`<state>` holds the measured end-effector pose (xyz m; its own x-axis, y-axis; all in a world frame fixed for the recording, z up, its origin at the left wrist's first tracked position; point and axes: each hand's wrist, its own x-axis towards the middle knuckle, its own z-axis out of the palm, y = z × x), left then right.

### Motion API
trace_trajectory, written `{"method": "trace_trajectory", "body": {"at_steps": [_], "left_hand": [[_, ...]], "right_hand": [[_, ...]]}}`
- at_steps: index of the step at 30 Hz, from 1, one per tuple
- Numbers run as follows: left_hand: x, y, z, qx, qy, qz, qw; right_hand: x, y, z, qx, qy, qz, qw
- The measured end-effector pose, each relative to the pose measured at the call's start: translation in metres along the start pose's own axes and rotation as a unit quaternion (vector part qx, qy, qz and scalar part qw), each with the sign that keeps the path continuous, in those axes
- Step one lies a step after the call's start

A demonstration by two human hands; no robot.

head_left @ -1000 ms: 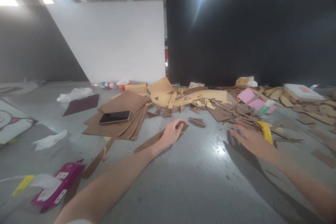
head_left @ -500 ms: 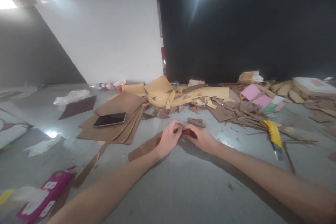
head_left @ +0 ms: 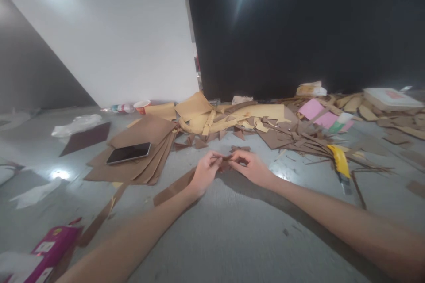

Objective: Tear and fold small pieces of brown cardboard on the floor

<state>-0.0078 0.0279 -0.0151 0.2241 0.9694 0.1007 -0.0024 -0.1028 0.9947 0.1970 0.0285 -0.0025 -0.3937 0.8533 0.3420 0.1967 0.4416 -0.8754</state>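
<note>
Left hand (head_left: 206, 172), right hand (head_left: 253, 169): fingertips pinch small brown cardboard-like piece (head_left: 227, 158) between them, above grey counter (head_left: 212, 239). Handling, judged: light, fairly stiff, may crease or tear; best held at opposite ends.

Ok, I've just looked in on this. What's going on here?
A person's left hand and right hand meet over the grey table, their fingers pinching a small brown piece between them. A long flat brown strip lies partly behind the left hand. To the right, a yellow-handled cutter lies by the heap of brown scraps, unheld. To the left, a black-screened phone rests on stacked brown sheets.
</note>
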Motion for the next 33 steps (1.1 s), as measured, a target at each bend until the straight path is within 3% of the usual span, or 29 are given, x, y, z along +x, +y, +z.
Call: {"method": "trace_trajectory", "body": {"at_steps": [12, 17, 21, 33], "left_hand": [[-0.001, 0.001, 0.001, 0.005, -0.031, 0.004, 0.999], [-0.003, 0.004, 0.004, 0.04, -0.054, 0.02, 0.998], [-0.007, 0.005, 0.006, 0.095, -0.036, 0.031, 0.994], [-0.007, 0.005, 0.005, 0.084, -0.026, -0.001, 0.996]], "right_hand": [[0.003, 0.011, 0.0, 0.095, 0.032, 0.078, 0.992], [0.004, 0.015, 0.002, 0.138, 0.04, 0.075, 0.987], [0.003, 0.017, 0.002, 0.141, 0.036, 0.075, 0.986], [0.003, 0.015, 0.003, 0.152, 0.025, 0.068, 0.986]]}}
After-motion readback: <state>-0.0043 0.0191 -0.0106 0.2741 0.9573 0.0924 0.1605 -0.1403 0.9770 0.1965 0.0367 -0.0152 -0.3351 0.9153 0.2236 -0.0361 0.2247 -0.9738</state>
